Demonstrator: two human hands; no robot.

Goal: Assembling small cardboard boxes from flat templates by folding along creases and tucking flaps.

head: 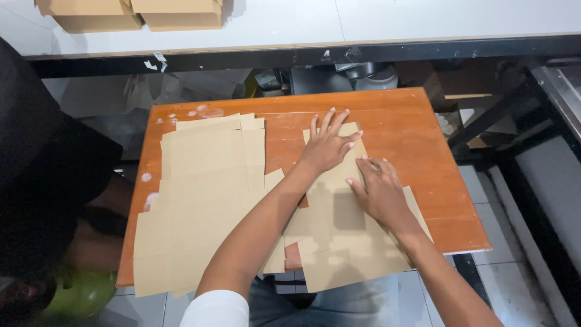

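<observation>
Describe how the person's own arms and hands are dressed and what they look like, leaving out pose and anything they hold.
Both arms are bare from the hands up. The left hand and the right hand wear no gloves, and no rings, watch or bracelet show. The fingernails look pale and fairly long. A white short sleeve covers the upper left arm at the picture's bottom edge; no sleeve shows on the right arm.

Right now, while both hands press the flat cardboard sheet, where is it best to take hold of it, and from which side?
Probably at the near edge of the cardboard sheet, coming from the person's side. That end hangs past the board, so fingers can get under it. The far part lies flat on the wood beneath the left hand and right hand, leaving no edge to pinch.
</observation>
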